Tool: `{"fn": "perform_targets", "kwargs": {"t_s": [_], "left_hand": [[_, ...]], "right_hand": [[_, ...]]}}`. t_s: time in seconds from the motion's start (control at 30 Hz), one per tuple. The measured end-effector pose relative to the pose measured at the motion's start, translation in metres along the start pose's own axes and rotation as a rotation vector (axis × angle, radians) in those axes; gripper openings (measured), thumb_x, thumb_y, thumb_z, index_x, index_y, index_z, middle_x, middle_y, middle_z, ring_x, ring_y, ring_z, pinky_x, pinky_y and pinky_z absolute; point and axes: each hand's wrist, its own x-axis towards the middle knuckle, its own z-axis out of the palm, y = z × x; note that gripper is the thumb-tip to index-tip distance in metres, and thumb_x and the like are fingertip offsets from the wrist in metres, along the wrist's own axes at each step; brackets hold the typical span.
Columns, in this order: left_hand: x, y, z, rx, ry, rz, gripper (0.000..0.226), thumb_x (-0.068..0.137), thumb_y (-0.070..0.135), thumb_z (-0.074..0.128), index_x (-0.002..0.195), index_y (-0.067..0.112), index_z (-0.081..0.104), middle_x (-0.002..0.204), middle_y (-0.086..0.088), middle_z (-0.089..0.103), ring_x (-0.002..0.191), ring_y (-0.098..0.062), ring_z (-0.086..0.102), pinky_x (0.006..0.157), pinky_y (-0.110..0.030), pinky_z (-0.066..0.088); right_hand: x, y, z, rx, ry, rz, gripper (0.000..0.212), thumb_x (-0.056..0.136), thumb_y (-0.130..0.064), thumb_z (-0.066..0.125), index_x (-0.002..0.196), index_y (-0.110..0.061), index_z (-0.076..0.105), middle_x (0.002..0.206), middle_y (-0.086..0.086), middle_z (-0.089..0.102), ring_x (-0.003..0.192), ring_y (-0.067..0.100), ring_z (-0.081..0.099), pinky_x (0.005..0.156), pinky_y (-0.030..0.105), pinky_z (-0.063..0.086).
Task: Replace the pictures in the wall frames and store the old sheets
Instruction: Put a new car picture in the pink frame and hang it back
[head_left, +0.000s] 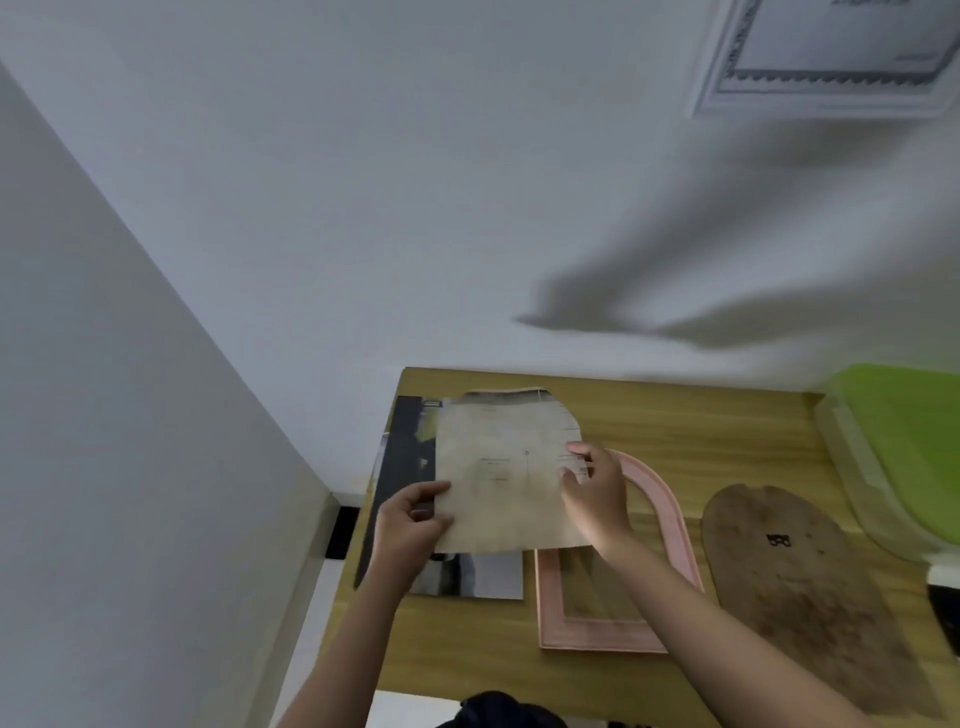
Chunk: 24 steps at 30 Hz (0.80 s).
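Just below the middle of the frame, both bare hands hold a pale, yellowed sheet of paper with an arched top (506, 473) above a light wooden tabletop (675, 421). The left hand (413, 525) pinches the sheet's lower left edge between thumb and fingers. The right hand (595, 493) grips its right edge, thumb on the face and fingers curled behind.

Under the sheet, at the table's left side, lie dark rectangular photo prints (405, 457), one corner showing grey and white below the left hand. To the right of the prints a pink arch-shaped picture frame (670, 525) lies flat on the wood, partly crossed by the right forearm. Further right rests a brown arch-shaped backing board with a small black hanger (795, 577). A translucent storage box with a lime-green lid (904, 441) sits at the right edge of the frame.

In the upper right corner, a white-framed certificate (826, 57) hangs on the white wall.
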Motion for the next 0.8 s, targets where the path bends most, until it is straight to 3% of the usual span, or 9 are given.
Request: {"fn": "perform_targets", "kwargs": {"t_s": [0.13, 0.23, 0.33, 0.4, 0.5, 0.67, 0.8], "left_hand": [[-0.018, -0.015, 0.053, 0.167, -0.11, -0.018, 0.043, 0.074, 0.002, 0.073, 0.113, 0.017, 0.059, 0.115, -0.003, 0.057, 0.082, -0.018, 0.067, 0.066, -0.025, 0.058], [-0.031, -0.025, 0.084, 0.373, -0.077, 0.024, 0.034, 0.077, 0.015, 0.072, 0.108, 0.022, 0.061, 0.114, 0.008, 0.056, 0.075, -0.012, 0.065, 0.061, -0.018, 0.053], [-0.042, -0.034, 0.104, 0.482, -0.068, 0.062, 0.027, 0.079, 0.017, 0.07, 0.105, 0.02, 0.063, 0.108, 0.007, 0.06, 0.073, -0.005, 0.061, 0.06, -0.012, 0.047], [-0.048, -0.039, 0.113, 0.556, -0.08, 0.092, 0.029, 0.078, 0.016, 0.07, 0.107, 0.017, 0.064, 0.107, 0.006, 0.058, 0.073, -0.002, 0.058, 0.062, -0.01, 0.047], [-0.053, -0.047, 0.121, 0.624, -0.071, 0.114, 0.033, 0.077, 0.013, 0.071, 0.11, 0.013, 0.065, 0.106, 0.01, 0.051, 0.078, 0.0, 0.055, 0.067, -0.007, 0.048], [-0.057, -0.053, 0.127, 0.719, -0.08, 0.128, 0.033, 0.08, 0.017, 0.069, 0.112, 0.012, 0.063, 0.111, 0.009, 0.041, 0.082, -0.005, 0.054, 0.075, -0.013, 0.05], [-0.059, -0.055, 0.128, 0.73, -0.074, 0.097, 0.035, 0.082, 0.017, 0.066, 0.116, 0.013, 0.06, 0.114, 0.007, 0.034, 0.077, -0.003, 0.054, 0.071, -0.012, 0.046]], "right_hand": [[-0.014, 0.031, -0.053, -0.136, 0.043, -0.035, 0.032, 0.084, 0.002, 0.057, 0.113, -0.012, 0.058, 0.123, 0.001, 0.047, 0.104, 0.008, 0.045, 0.085, 0.012, 0.033], [-0.026, 0.056, -0.079, -0.224, 0.02, -0.011, 0.032, 0.084, -0.003, 0.059, 0.114, -0.014, 0.057, 0.116, 0.002, 0.044, 0.102, 0.014, 0.049, 0.08, 0.01, 0.032], [-0.034, 0.075, -0.096, -0.3, -0.017, 0.025, 0.036, 0.084, -0.007, 0.063, 0.119, -0.011, 0.056, 0.109, 0.002, 0.038, 0.092, 0.012, 0.045, 0.075, 0.006, 0.03], [-0.038, 0.085, -0.103, -0.341, -0.046, 0.028, 0.041, 0.082, -0.009, 0.065, 0.123, -0.009, 0.055, 0.11, 0.0, 0.036, 0.094, 0.011, 0.044, 0.084, 0.01, 0.031], [-0.041, 0.097, -0.107, -0.417, -0.07, 0.034, 0.047, 0.079, -0.019, 0.07, 0.123, -0.012, 0.054, 0.107, -0.001, 0.033, 0.099, 0.016, 0.045, 0.085, 0.019, 0.036], [-0.045, 0.111, -0.112, -0.53, -0.119, 0.05, 0.058, 0.074, -0.038, 0.073, 0.124, -0.019, 0.051, 0.107, -0.001, 0.029, 0.106, 0.02, 0.041, 0.091, 0.029, 0.044], [-0.049, 0.116, -0.115, -0.499, -0.145, 0.019, 0.058, 0.075, -0.04, 0.073, 0.124, -0.019, 0.049, 0.108, 0.001, 0.029, 0.1, 0.017, 0.04, 0.086, 0.021, 0.041]]}}
